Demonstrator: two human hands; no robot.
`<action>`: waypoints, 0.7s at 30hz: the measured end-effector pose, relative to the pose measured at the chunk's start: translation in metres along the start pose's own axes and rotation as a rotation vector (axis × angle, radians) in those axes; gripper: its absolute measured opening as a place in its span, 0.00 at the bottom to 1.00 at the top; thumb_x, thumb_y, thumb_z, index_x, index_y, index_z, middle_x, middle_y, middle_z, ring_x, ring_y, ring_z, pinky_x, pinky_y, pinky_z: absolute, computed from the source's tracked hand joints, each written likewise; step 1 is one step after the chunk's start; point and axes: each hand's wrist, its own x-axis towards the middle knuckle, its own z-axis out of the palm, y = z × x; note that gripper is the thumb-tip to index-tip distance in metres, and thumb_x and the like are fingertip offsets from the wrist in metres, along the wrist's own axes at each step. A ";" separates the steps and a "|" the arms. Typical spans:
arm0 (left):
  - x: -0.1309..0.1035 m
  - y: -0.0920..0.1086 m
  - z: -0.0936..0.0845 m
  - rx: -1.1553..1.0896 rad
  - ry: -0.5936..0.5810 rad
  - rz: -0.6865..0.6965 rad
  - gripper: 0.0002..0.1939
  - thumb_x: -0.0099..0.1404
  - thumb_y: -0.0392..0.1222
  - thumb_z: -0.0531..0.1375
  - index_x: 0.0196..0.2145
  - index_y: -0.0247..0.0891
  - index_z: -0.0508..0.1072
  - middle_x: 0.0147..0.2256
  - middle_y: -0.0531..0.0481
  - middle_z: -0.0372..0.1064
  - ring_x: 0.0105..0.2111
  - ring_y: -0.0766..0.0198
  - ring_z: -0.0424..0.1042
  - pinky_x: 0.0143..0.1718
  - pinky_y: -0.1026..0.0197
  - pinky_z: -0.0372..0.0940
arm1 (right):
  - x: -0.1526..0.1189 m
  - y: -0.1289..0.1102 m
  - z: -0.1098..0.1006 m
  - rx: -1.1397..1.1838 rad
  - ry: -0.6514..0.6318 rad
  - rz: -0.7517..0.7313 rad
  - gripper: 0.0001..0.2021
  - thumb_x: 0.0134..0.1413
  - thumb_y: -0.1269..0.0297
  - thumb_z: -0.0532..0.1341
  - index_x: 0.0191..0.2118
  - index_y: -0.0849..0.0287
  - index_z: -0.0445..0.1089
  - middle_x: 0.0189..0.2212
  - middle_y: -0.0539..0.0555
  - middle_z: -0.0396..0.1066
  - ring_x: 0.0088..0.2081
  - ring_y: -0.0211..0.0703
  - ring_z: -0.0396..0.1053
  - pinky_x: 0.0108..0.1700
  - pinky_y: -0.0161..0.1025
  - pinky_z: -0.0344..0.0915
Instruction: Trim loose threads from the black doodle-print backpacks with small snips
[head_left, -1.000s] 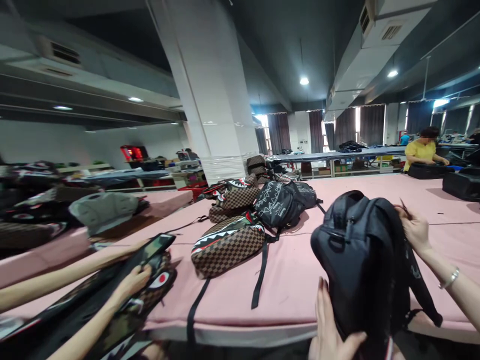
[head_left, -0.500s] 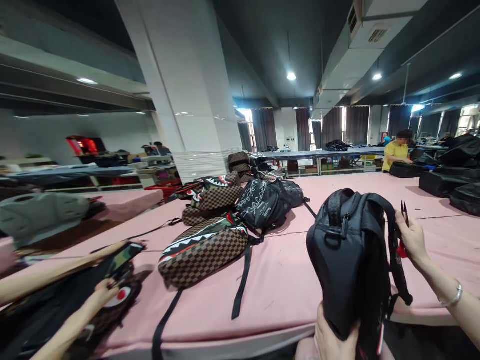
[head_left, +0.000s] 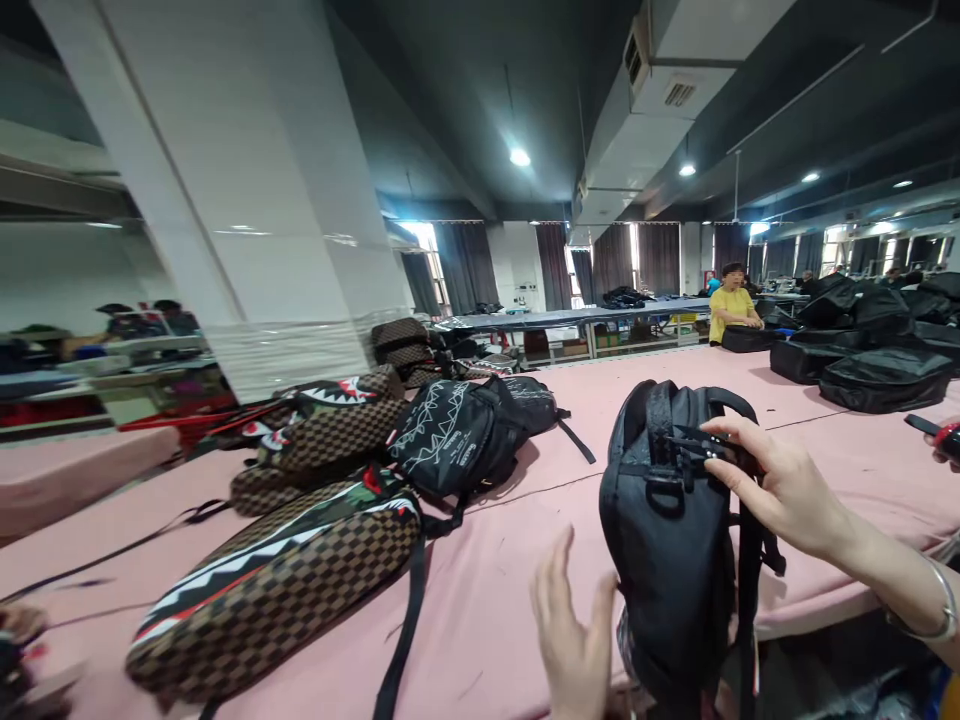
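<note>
A black backpack (head_left: 660, 570) stands upright at the near edge of the pink-covered table (head_left: 517, 560), its top handle and zipper facing up. At its top, my right hand (head_left: 780, 480) is closed with thumb and fingers around small black thread snips (head_left: 694, 440), whose dark blades lie against the bag near the zipper. To the left of the backpack, my left hand (head_left: 574, 625) is open, fingers spread and slightly blurred, holding nothing. A black strap loop (head_left: 655, 497) shows on the bag's upper front. The bag's lower end is partly hidden.
Brown checkered backpacks (head_left: 292, 590) and a black printed backpack (head_left: 450, 440) lie on the left. Black bags (head_left: 885, 375) are piled at the right. A person in yellow (head_left: 731, 305) stands across the table. Another person's hand (head_left: 951, 445) with a red-and-black item shows at the right edge.
The view has turned right. My left hand has let go of the backpack's lower side and opened. My right hand has moved from the shoulder strap to the bag's top with the thread snips.
</note>
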 end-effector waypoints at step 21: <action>0.112 0.095 0.000 -0.167 -0.486 0.164 0.05 0.54 0.40 0.60 0.24 0.37 0.73 0.24 0.51 0.69 0.27 0.65 0.65 0.30 0.63 0.60 | 0.015 -0.022 -0.007 -0.079 -0.212 -0.155 0.06 0.55 0.64 0.57 0.35 0.59 0.68 0.26 0.50 0.72 0.25 0.35 0.66 0.27 0.31 0.56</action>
